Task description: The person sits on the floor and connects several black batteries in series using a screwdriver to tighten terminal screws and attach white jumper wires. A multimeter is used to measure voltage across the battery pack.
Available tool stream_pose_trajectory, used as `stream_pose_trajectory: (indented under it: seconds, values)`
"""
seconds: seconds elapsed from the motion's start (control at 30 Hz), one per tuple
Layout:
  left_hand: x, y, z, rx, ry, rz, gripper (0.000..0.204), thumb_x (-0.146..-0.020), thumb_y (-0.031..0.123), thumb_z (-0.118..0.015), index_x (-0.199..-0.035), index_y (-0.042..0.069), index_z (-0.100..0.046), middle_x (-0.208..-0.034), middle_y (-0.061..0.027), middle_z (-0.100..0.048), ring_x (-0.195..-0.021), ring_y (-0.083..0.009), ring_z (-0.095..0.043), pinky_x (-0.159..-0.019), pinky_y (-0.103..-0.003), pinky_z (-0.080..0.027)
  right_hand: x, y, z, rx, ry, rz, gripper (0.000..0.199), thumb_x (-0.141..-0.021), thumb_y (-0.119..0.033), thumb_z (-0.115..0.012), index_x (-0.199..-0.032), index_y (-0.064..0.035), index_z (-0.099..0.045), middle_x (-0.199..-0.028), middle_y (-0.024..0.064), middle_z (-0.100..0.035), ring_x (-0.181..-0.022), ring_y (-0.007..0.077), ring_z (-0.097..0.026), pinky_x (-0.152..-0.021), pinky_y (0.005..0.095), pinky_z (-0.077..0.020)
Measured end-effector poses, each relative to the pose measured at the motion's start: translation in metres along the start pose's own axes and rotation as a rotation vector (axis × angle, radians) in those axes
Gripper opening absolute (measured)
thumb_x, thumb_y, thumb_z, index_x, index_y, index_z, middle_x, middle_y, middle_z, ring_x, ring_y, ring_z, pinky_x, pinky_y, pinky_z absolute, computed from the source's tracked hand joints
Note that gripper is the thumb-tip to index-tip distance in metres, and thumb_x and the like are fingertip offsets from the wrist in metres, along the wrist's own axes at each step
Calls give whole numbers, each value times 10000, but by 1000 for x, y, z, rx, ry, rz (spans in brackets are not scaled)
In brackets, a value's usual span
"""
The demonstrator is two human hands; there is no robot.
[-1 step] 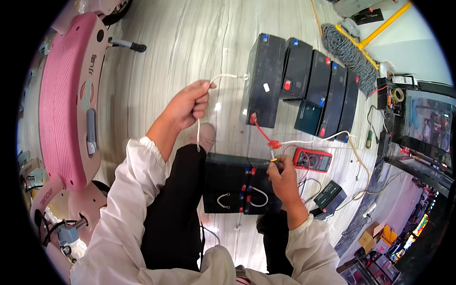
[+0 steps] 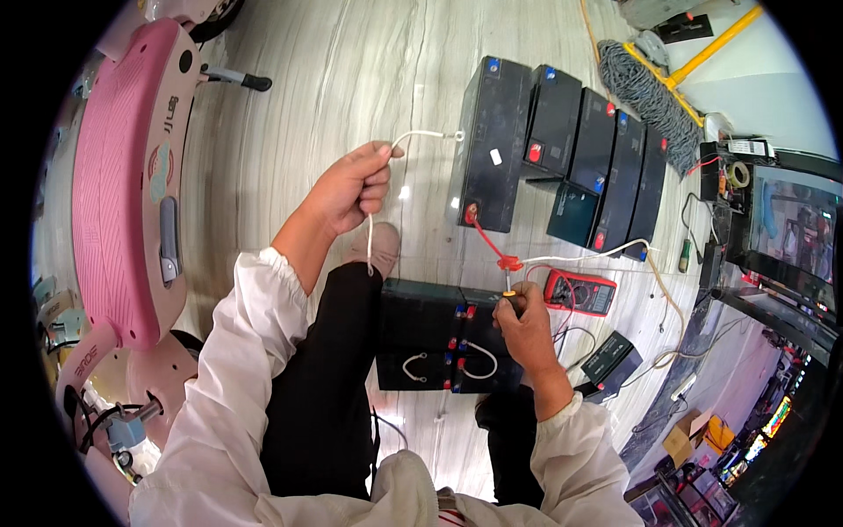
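Observation:
My left hand (image 2: 356,184) is closed around a short white cable (image 2: 420,134) with ring lugs at its ends. One lug points toward a large black battery (image 2: 493,180); the other hangs down over my dark trouser leg. My right hand (image 2: 529,329) grips a screwdriver (image 2: 508,293) with a dark handle and yellow collar. Its shaft points up to a red connector (image 2: 508,263), where a red lead (image 2: 486,241) from the big battery and a white lead (image 2: 584,258) come together. Below sit several black batteries (image 2: 417,321), two white jumper cables (image 2: 488,352) on their terminals.
More black batteries (image 2: 553,123) stand in a row at the upper right. A red multimeter (image 2: 580,292) and a small black box (image 2: 612,364) lie right of my right hand. A pink scooter (image 2: 123,193) stands left. A mop (image 2: 650,101) and a screen (image 2: 795,228) are far right.
The whole view has shifted slightly. Both hands keep the same grip, on the white cable and the screwdriver.

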State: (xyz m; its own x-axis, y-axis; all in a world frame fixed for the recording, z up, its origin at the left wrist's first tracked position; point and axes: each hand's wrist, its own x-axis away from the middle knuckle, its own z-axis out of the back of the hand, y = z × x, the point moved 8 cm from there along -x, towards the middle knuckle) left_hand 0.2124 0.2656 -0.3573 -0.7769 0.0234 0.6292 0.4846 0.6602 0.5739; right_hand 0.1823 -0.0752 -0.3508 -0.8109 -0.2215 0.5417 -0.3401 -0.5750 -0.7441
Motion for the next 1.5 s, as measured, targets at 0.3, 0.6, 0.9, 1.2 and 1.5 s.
stream_pose_trajectory:
  seconds: [0.3, 0.6, 0.9, 1.2, 1.5]
  values:
    - [-3, -11, 35, 58, 127, -13, 237, -1043, 309, -603, -1194, 127, -586, -702, 77, -319, -569, -41, -277, -460, -190, -224, 19, 16, 8, 403, 71, -50, 273, -904, -297, -691, -935, -32, -632, -830, 237, -672, -831, 455, -658, -706, 502, -514]
    - [-4, -31, 43, 181, 77, -11, 254, -1046, 243, -604, -1246, 89, -572, -712, 52, -331, -581, -63, -280, -470, -209, -241, 89, 125, 176, 218, 350, -326, 235, -925, -152, -531, -1004, -8, -699, -727, 146, -672, -672, 273, -667, -660, 417, -524]
    - [97, 2, -16, 42, 116, -227, 289, -1075, 218, -537, -1333, 90, -567, -733, 40, -277, -587, -72, -249, -486, -220, -250, 262, 173, 244, 220, 537, -382, 185, -916, -166, -573, -985, -24, -671, -872, 204, -703, -865, 375, -689, -777, 442, -525]
    - [255, 68, -182, -163, -165, -381, 294, -1113, 197, -441, -1286, -18, -541, -745, 22, -259, -579, -79, -224, -440, -227, -238, 403, 427, 73, -704, 754, -984, 257, -920, -203, -606, -1133, -66, -648, -818, 95, -634, -585, 209, -600, -479, 382, -502]
    - [265, -43, -277, -217, -226, -125, 323, -1118, 250, -435, -1341, 41, -539, -763, 23, -270, -592, -76, -225, -460, -222, -226, 318, 436, 74, -146, 941, -985, 292, -922, -291, -627, -1083, -53, -678, -939, 242, -713, -922, 443, -684, -839, 530, -526]
